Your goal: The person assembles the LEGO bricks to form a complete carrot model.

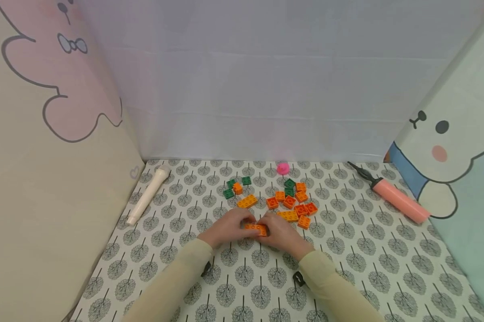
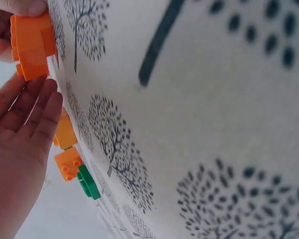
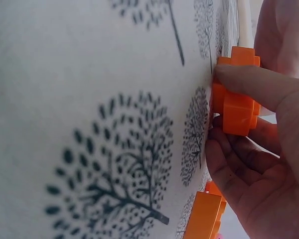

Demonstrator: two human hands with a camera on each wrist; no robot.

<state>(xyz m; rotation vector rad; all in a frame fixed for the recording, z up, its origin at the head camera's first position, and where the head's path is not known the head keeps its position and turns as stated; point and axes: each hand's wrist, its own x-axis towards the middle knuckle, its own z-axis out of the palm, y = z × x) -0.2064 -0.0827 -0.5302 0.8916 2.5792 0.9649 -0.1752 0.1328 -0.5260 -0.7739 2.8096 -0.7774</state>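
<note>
A: Where does the head camera look from?
B: High over the near edge, facing forward and down, far enough off for the patterned cloth (image 1: 242, 277) and back wall (image 1: 250, 89).
A: The left wrist's?
B: Close and low, skimming the cloth sideways, with the left hand (image 2: 22, 149) between eight and nine o'clock.
A: And the right's?
B: Equally near, also tipped sideways, the right hand (image 3: 271, 177) towards four.
A: What's shared?
B: The held orange bricks (image 1: 259, 230): near six from the head, ten in left wrist, between two and three in right.
</note>
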